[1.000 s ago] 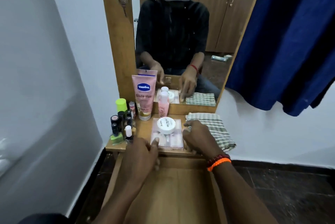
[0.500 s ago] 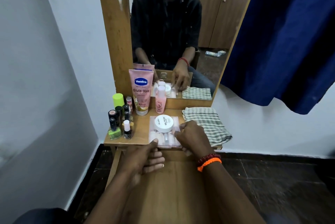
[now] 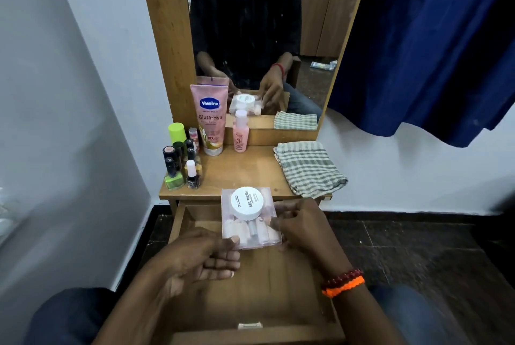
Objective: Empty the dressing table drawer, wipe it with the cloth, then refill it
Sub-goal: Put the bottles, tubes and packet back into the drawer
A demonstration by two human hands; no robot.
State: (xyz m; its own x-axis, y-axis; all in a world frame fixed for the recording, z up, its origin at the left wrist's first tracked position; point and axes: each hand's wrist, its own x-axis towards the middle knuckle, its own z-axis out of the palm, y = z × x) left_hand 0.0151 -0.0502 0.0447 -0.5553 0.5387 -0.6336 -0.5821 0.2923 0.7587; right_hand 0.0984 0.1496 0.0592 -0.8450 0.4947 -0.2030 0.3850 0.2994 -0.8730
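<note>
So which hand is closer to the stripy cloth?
Right. The right hand holds the nail kit just below the cloth; the left hand is farther down-left.

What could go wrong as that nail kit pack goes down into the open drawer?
1. The white jar sits loose-looking on top of the clear nail kit pack; any tilt could let it slide off, though it may be sealed inside.
2. The left hand pinches only a corner, so the right hand carries most of the grip.
3. The pack may clip the drawer front wall.
</note>
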